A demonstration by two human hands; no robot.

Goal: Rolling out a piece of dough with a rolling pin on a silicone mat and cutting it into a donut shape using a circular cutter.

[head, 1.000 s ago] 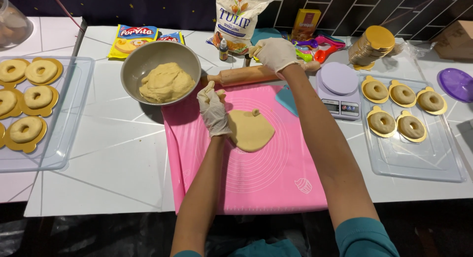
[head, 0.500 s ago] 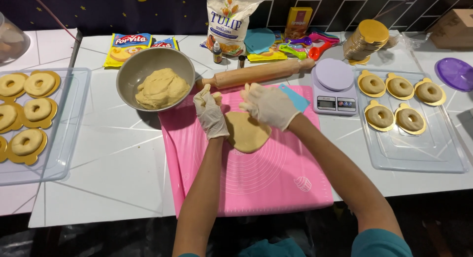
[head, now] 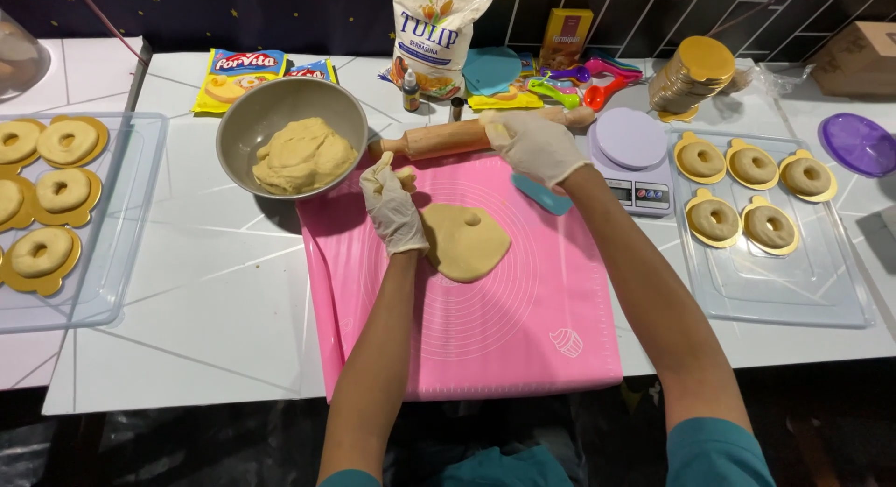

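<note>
White table, pink mat: left hand, fingers curled pinching a dough scrap, rests beside flat dough mid-mat; right hand wraps rolling pin at far edge; risk: thin dough tearing if lifted one-handed.

A white table with thin diagonal lines fills the scene, and a second white surface meets it at the far left. Behind stands a dark wall with small gold stars on the left and dark slanted tiles on the right. Below the near edge, the floor is dark.
</note>
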